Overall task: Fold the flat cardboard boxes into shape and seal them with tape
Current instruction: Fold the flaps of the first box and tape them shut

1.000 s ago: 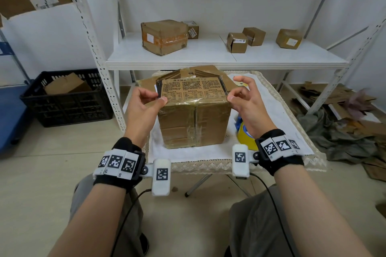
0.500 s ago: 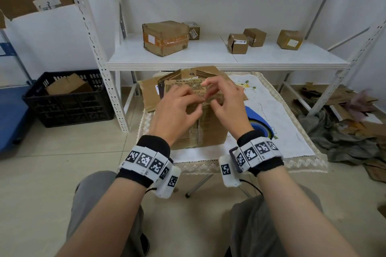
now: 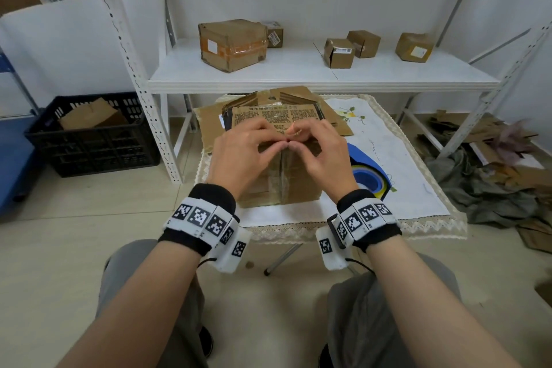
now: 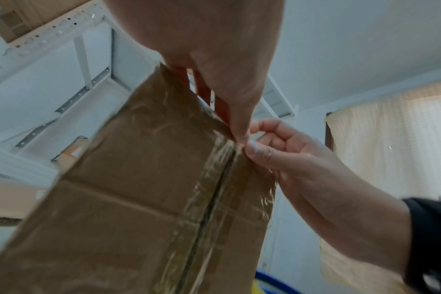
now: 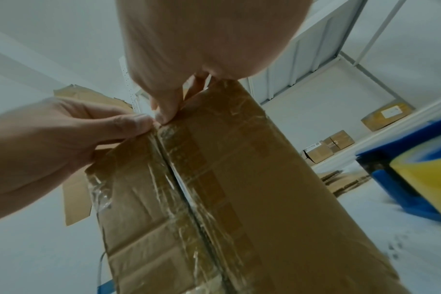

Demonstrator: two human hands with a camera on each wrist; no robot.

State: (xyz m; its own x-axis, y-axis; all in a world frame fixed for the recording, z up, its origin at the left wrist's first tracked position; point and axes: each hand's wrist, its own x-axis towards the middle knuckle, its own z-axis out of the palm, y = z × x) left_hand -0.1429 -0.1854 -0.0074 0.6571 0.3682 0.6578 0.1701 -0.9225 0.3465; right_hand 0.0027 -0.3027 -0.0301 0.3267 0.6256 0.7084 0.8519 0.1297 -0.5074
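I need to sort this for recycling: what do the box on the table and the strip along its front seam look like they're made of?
Box: brown cardboard, matte, with creased fold lines. Strip over the seam: apparently clear plastic tape, glossy and wrinkled, catching light. Both hands, left and right, pinch at the seam's top.

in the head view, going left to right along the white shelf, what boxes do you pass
big taped box → small labelled box behind it → open-flapped small box → small box just behind that → tilted box with a white label, all on the white shelf.
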